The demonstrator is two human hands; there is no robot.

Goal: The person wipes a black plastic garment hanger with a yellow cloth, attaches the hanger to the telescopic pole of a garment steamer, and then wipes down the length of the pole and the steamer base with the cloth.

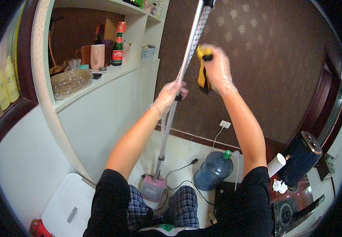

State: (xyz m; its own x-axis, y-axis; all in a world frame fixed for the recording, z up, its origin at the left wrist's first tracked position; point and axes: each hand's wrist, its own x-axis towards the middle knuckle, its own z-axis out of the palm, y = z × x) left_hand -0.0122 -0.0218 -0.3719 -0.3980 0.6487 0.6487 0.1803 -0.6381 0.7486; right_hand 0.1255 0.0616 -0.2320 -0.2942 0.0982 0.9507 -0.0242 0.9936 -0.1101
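Note:
A tall metal pole, with a spotted hose running alongside, rises from a pink appliance base on the floor. My left hand, in a clear plastic glove, is closed around the pole just above a black clamp. To the right of the pole, my right hand, gloved the same way and slightly blurred, holds a yellow and black cloth-like thing that hangs down from the fingers. The pole's top runs out of view.
A white cabinet with a green glass bottle and mugs stands left. A blue water jug and loose black cords lie around the base. A dark appliance and paper roll are at the right.

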